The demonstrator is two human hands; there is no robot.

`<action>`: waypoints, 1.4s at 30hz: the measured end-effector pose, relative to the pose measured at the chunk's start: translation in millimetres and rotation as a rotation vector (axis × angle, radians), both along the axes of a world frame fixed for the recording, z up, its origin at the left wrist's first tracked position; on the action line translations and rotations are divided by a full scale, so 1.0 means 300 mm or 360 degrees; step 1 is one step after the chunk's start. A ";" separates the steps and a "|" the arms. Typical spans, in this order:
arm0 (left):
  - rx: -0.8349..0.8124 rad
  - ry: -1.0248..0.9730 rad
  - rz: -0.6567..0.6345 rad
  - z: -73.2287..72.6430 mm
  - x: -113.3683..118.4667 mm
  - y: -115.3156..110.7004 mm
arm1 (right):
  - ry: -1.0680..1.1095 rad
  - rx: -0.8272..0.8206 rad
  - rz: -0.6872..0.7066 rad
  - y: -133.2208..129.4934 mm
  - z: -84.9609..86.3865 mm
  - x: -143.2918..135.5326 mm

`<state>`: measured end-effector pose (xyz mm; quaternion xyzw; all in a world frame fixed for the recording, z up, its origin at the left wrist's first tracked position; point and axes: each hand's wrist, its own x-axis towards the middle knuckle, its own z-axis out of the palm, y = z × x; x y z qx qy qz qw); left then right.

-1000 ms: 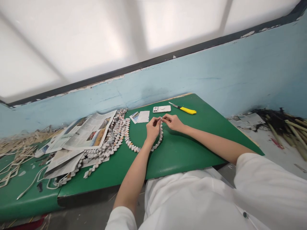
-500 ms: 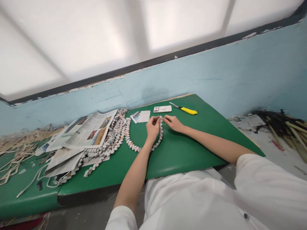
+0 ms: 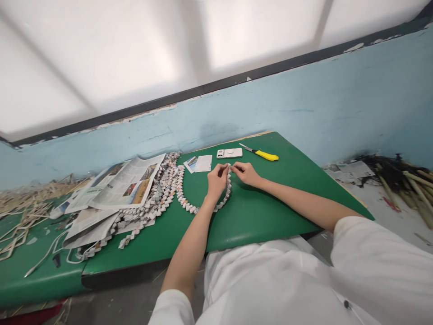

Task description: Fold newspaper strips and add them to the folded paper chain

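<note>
A folded-paper chain (image 3: 184,204) curves over the green table from the paper heap on the left round to my fingers. My left hand (image 3: 217,178) is closed on the chain's end, which pokes up between the two hands. Close on its right, my right hand (image 3: 245,173) has its fingers pinched together at that same end; whether a small piece sits between them is too small to make out. Two small paper pieces (image 3: 203,163) lie behind my left hand.
Behind my hands lie a white phone (image 3: 229,153) and a yellow-handled knife (image 3: 266,155). Newspaper sheets (image 3: 130,185) cover part of a heap of folded-paper chains (image 3: 162,192) at left. A white cable (image 3: 45,262) and thin strips (image 3: 23,221) lie farther left, on the green table (image 3: 264,221).
Both hands have shifted very slightly to the right with the chain's end, and their fingertips are a little closer together. The other things have stayed in place.
</note>
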<state>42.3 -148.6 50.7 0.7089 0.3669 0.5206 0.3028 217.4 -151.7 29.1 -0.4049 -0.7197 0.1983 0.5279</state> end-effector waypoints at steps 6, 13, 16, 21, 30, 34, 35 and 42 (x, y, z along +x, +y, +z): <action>0.0042 0.0114 -0.0031 0.003 -0.007 0.000 | -0.0008 0.0014 -0.0021 -0.002 -0.006 -0.002; -0.0105 -0.0133 0.0019 0.009 0.010 -0.008 | 0.0041 0.0022 -0.0086 0.002 -0.008 -0.010; -0.0166 -0.0252 0.0034 0.004 0.014 0.002 | 0.0085 0.0027 -0.0123 0.000 -0.010 -0.021; -0.0255 -0.0379 0.0005 -0.011 0.014 0.022 | 0.0153 0.0025 -0.0161 -0.007 -0.014 -0.041; -0.0231 -0.0209 0.0007 -0.008 0.009 0.017 | -0.0045 0.0088 -0.0139 0.008 -0.024 -0.013; -0.0207 -0.0154 0.0002 -0.011 0.007 0.015 | -0.0040 0.0086 -0.0136 0.015 -0.026 -0.007; -0.0205 -0.0152 0.0004 -0.010 0.007 0.013 | -0.0031 0.0089 -0.0140 0.015 -0.025 -0.008; -0.0237 -0.0279 -0.0085 0.020 0.014 -0.011 | -0.0010 0.0200 -0.0180 0.004 -0.017 -0.014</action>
